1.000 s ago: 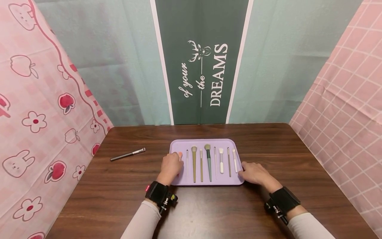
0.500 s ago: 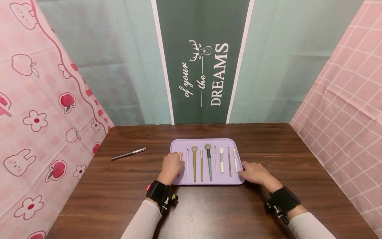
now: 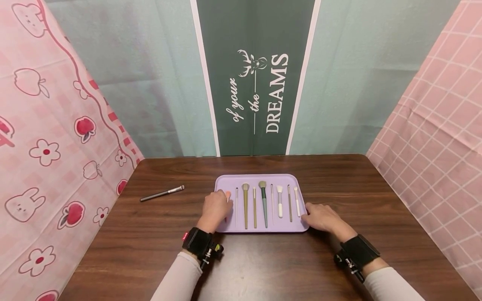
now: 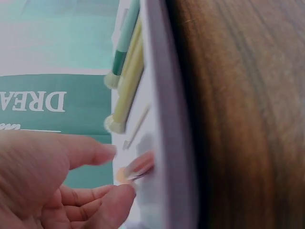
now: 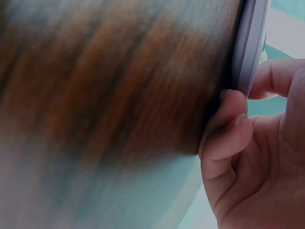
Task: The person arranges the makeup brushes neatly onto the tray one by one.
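A lilac tray [image 3: 230, 181] lies on the wooden table with a row of several makeup brushes in it. At its left end is a pink makeup brush [image 3: 227, 194], partly hidden behind my left hand [image 3: 216, 208]. In the left wrist view, the thumb and fingers of that hand stand apart, and the pink brush [image 4: 143, 163] lies just beyond the fingertips on the tray. My right hand [image 3: 321, 216] holds the tray's front right corner. In the right wrist view, its thumb is over the rim [image 5: 248, 52] and the other fingers curl at the outer side.
A black makeup brush with a silver ferrule [image 3: 162, 194] lies on the table [image 3: 169, 234], left of the tray. A green hanging cloth [image 3: 252, 25] stands behind the table, with pink cloths [image 3: 433, 125] along both sides.
My left hand has shifted slightly left, away from the pink brush, showing a little more of it. My right hand stays at the tray's corner.
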Motion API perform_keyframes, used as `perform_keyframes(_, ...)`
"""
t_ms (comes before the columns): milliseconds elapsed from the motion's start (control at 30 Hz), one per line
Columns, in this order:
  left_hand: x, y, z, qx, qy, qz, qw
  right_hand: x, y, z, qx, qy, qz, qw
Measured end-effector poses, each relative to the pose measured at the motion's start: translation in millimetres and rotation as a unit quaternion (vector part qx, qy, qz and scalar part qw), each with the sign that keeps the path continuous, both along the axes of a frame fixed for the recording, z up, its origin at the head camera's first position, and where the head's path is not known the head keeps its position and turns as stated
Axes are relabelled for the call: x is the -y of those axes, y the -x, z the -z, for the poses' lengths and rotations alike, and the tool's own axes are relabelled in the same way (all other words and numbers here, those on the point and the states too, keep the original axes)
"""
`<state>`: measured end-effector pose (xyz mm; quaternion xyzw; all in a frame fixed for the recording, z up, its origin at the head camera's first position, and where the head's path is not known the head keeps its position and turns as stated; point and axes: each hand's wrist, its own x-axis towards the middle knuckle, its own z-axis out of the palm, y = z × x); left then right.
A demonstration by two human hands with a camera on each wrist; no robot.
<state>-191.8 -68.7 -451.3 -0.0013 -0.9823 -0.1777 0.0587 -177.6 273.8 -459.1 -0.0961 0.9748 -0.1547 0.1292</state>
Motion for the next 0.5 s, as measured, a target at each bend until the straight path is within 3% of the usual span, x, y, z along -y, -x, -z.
perform_keyframes(200,20.7,-0.8,-14.4,-0.058,-0.001,0.005,0.9983,0.2,0.2,1.2,0.001,0.000,0.001,1.000)
perform_keyframes(500,98.4,5.7,-24.6,-0.031,0.035,-0.009,0.9989,1.3,-1.3,0.9,-0.012,0.002,-0.002,1.000)
